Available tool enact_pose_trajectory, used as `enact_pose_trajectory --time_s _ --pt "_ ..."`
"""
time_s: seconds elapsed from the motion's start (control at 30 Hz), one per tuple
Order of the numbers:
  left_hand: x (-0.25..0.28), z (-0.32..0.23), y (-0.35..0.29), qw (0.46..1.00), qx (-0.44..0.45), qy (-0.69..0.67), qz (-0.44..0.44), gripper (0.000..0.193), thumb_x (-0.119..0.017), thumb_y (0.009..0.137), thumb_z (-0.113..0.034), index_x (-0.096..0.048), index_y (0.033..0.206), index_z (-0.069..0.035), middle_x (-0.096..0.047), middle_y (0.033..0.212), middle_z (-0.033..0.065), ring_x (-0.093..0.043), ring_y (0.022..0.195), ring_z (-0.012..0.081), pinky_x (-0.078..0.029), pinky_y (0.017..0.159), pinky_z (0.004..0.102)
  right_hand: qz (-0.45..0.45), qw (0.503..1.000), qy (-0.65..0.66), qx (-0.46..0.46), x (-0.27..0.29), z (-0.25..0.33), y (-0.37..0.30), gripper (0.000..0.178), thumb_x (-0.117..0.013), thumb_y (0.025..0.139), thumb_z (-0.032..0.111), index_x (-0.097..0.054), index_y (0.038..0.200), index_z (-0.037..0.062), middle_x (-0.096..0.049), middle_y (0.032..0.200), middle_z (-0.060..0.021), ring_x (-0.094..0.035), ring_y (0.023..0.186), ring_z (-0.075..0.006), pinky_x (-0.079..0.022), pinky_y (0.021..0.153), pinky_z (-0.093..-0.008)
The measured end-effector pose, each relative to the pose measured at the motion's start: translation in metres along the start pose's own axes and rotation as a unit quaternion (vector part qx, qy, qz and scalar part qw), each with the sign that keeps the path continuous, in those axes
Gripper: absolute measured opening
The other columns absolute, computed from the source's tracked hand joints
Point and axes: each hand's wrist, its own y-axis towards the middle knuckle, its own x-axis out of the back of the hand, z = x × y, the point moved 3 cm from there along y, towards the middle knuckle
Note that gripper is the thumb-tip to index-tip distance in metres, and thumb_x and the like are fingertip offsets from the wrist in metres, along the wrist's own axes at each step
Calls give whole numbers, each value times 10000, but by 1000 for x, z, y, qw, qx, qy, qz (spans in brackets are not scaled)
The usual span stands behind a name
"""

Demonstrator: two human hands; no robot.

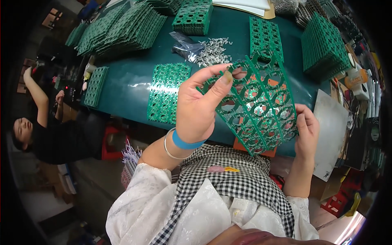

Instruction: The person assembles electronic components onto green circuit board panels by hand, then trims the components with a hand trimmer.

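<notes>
Tilted up above the table edge is a green circuit board panel (261, 107) with rows of round cutouts. My left hand (204, 98) pinches its upper left corner, thumb on the face towards me and fingers curled behind. At the panel's right edge, my right hand (307, 132) grips it between thumb and fingers; part of those fingers is hidden behind it. Another green board panel (167, 93) lies flat on the table just left of my left hand. Beyond the held one rests a further green panel (265, 34), partly covered by it.
A pile of small pale parts (214, 52) spills beside a dark plastic bag (187, 47) on the green table (132, 75). Stacked boards (122, 28) stand far left, with another stack (324, 47) at right. A metal plate (330, 132) lies right. Another person (61, 134) is at left.
</notes>
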Motion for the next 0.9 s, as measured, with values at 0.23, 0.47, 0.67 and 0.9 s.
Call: enact_pose_trajectory --time_s 0.23,0.47,0.67,0.9 --pt "4 9 5 981 174 -68 -45 291 -611 928 -150 -572 1173 2 -656 1134 127 -641 959 160 -517 723 291 -16 999 23 -37 -3 12 -12 218 -602 943 215 -604 862 13 -609 735 -4 -539 616 -38 -397 514 -168" --pt "11 23 8 972 216 -79 -35 277 -489 964 -139 -573 1163 33 -654 1069 118 -662 878 182 -563 702 301 -4 984 93 -149 -5 33 -18 209 -629 912 196 -589 828 9 -621 726 -38 -538 514 -56 -392 422 -170" --pt "10 25 9 963 247 -106 -14 296 -447 977 -140 -558 1180 43 -649 1058 139 -655 895 203 -564 780 339 -17 984 112 -134 -1 32 -15 190 -666 869 154 -607 838 -25 -631 658 -73 -571 524 -97 -433 453 -202" --pt "9 30 8 952 276 -132 -16 270 -498 955 -149 -574 1163 4 -652 1070 93 -652 945 182 -531 761 296 -7 975 156 -155 0 29 -12 199 -660 875 163 -606 833 -24 -638 660 -84 -575 524 -99 -445 471 -203"
